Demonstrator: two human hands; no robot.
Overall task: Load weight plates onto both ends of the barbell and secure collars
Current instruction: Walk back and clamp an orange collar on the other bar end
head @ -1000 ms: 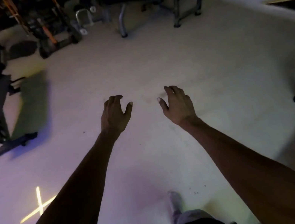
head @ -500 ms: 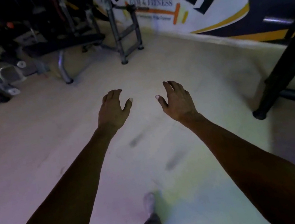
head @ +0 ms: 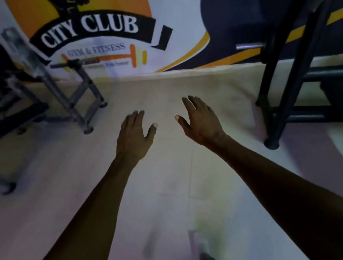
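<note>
Hands: left hand [head: 133, 136] and right hand [head: 201, 122] both released, fingers spread, palms down over bare floor [head: 159, 90], grasping nothing
Task things: barbell, plates and collars not in view; where they lie cannot be told
Handling, judged: plates likely heavy, rigid and smooth-faced; best taken at the rim with both hands, bore lined to the sleeve; collars light, pinched at the clamp
Left, far: grey tubular steel stand [head: 74, 105]; dark padded bench [head: 4, 122]
Right: black steel rack [head: 276, 79], round feet
Far: wall banner [head: 89, 32], glossy; floor pale, matte, scuffed
</note>
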